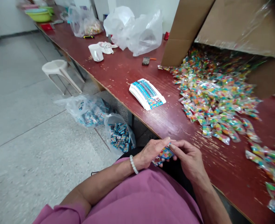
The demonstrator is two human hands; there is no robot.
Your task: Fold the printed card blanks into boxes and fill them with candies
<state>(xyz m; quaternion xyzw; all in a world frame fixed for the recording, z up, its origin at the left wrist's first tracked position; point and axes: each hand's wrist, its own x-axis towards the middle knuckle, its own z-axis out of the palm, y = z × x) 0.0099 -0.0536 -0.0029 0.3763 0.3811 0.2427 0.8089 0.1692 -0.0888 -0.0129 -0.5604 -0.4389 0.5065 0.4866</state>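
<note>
Grips a small, colourful, blue-printed packet above the lap, clamping fingers of left hand and right hand on it, seemingly for steadiness. Has flat blue-and-white cartons fanned on dark-red wooden table, probably for easy separating.

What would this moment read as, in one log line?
left hand: holds printed packet | right hand: fingers on its edge | table: flat-pack stack, wrapped sweets | floor: two bags
</note>
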